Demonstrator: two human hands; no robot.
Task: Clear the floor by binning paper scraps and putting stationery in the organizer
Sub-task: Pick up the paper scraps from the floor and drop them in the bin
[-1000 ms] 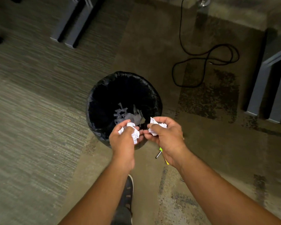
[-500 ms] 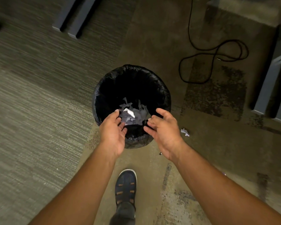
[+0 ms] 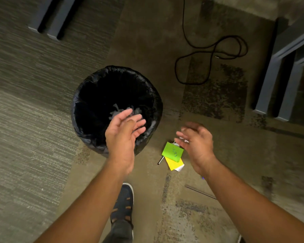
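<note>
A round bin (image 3: 88, 95) lined with a black bag stands on the carpet, with pale paper scraps (image 3: 118, 110) at its bottom. My left hand (image 3: 124, 132) hovers over the bin's near rim, fingers spread and empty. My right hand (image 3: 196, 140) is off to the right of the bin, open and blurred, above a green sticky note (image 3: 172, 151) that lies on a yellow note (image 3: 173, 163) and a white scrap. A dark pen (image 3: 160, 160) pokes out from under the notes. A thin pencil-like stick (image 3: 200, 192) lies nearer to me.
A black cable (image 3: 212, 55) loops on the floor beyond the notes. Grey furniture legs stand at the upper left (image 3: 49, 20) and at the right edge (image 3: 277, 79). My shoe (image 3: 123, 202) is planted below the bin.
Both hands held crumpled paper over the bin, then opened and dropped it in. My right hand has since swung right, away from the bin, and the coloured notes have come into view.
</note>
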